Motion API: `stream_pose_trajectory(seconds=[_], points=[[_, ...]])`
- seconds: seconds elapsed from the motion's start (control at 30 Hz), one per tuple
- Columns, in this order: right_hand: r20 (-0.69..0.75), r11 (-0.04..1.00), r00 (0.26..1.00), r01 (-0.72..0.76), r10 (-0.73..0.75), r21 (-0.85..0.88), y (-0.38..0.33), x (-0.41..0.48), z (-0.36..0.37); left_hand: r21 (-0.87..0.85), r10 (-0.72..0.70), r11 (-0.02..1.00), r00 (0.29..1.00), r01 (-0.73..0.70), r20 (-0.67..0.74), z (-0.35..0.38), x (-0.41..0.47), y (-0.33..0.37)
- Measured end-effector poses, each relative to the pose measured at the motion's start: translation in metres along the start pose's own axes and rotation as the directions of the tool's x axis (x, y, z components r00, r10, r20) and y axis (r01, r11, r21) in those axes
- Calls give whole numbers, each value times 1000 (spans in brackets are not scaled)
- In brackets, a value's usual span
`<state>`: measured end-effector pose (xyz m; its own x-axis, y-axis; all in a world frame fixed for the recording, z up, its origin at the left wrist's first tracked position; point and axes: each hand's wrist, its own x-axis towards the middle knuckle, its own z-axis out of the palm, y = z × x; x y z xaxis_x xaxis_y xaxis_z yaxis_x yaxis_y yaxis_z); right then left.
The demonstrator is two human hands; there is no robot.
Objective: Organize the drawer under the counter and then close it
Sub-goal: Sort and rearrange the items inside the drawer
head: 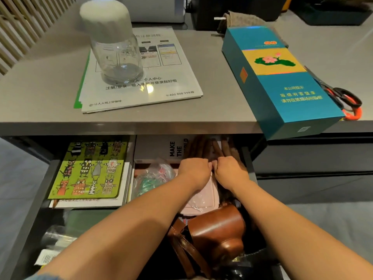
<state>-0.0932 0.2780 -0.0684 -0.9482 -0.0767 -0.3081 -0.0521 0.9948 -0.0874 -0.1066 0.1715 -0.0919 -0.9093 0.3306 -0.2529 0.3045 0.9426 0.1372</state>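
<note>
Under the counter (222, 98): drawer (38, 190) pulled out, packed; sorting midway by my judgement.
Camera case (218, 229): brown leather, at the drawer's front, straps loose.
Hands: left hand (194, 168) and right hand (230, 168) close together at the drawer's back, fingers curled down; what they grip I cannot tell.
Risk: a loose strap could jam the closing drawer; a rising arm could knock off the overhanging teal box (282, 87).
Surface: grey top, papers (161, 85) under a glass jar (115, 47), scissors (343, 96).
Room: dim, slatted wall (24, 21) left.

Grey counter (40, 77) — printed sheets (161, 85), teal box (282, 81) overhanging edge, scissors (343, 96) beside
</note>
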Motion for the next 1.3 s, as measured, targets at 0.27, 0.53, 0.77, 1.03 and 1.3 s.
stream_pose_trajectory(seconds=[0.27, 0.53, 0.77, 1.03, 1.3], points=[[107, 999, 994, 24, -19, -45, -12, 13, 6, -241, 3, 968, 953, 74, 303, 3, 16, -25], [172, 965, 981, 127, -89, -228, -13, 16, -5, -252, 41, 966, 919, 65, 392, -8, 18, -28], [42, 998, 999, 19, -17, -54, -23, -16, -12, -50, 56, 997, 998, -54, 29, -27, -31, -33], [147, 965, 966, 186, -214, 187, -81, -50, -22, -33, 70, 997, 991, -67, 115, -37, -111, -85], [303, 929, 882, 314, -361, 194, -133, -78, 1, 121, -127, 987, 971, 104, 201, -33, -189, -142]])
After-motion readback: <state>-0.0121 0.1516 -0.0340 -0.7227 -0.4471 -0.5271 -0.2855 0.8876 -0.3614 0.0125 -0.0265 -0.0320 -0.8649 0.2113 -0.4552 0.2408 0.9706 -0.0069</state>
